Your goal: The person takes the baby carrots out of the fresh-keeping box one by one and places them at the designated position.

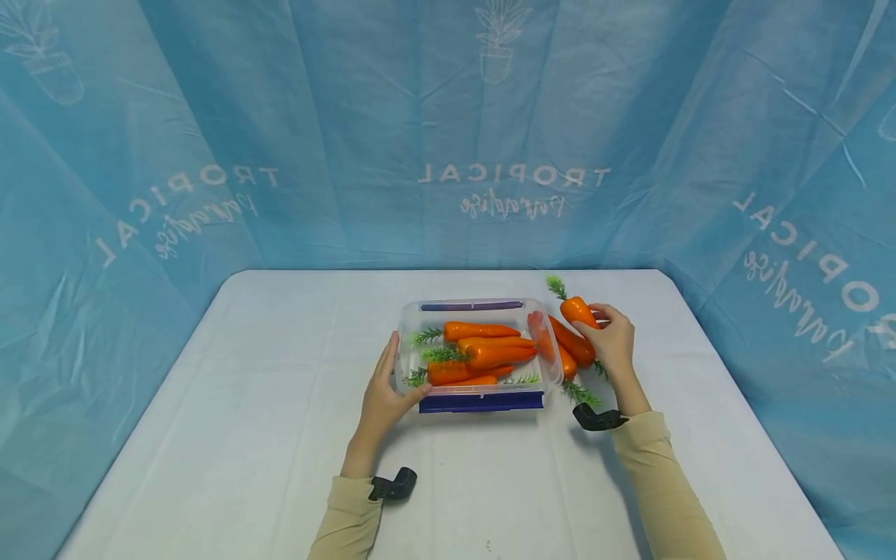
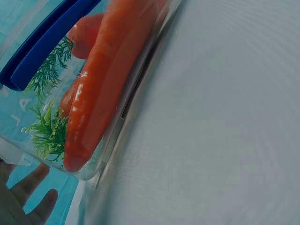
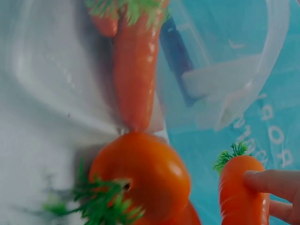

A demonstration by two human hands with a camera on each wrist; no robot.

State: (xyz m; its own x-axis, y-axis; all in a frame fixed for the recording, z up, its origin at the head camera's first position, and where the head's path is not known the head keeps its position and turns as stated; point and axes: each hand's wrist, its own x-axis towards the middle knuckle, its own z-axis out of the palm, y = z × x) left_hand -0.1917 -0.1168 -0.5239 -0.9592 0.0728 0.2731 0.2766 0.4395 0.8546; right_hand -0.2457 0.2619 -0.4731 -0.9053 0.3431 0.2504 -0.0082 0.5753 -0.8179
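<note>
Clear plastic box [image 1: 414,307]: in the head view, a rectangular, uncovered container at the middle of the frame, a dark blue latch flap [image 1: 481,402] along its near side.
Boxed carrots: glossy orange carrots with feathery green tops [image 1: 497,355] lie lengthwise inside, most tops towards frame left, perhaps because they fit the box that way.
Loose carrots: more glossy orange ones [image 1: 577,348] lie heaped just right of the box.
Left hand [image 1: 385,398]: extended fingers lie along the box's left wall, thumb at the near left corner; not clenched, probably steadying the box. The boxed carrots lie just to its right.
Right hand [image 1: 616,341]: right of centre, it pinches one orange carrot with a green top [image 1: 578,311] above the heap, the top pointing to the upper left; gripping the body presumably gives firmer purchase than the leaves would.
Left wrist view: a boxed carrot shows large through the clear wall, the latch flap at upper left; the left hand's fingers spread at lower left, straight.
Right wrist view: the held carrot stands at lower right between the fingers, top upward; a loose carrot fills the lower centre, and a boxed one shows above it.
</note>
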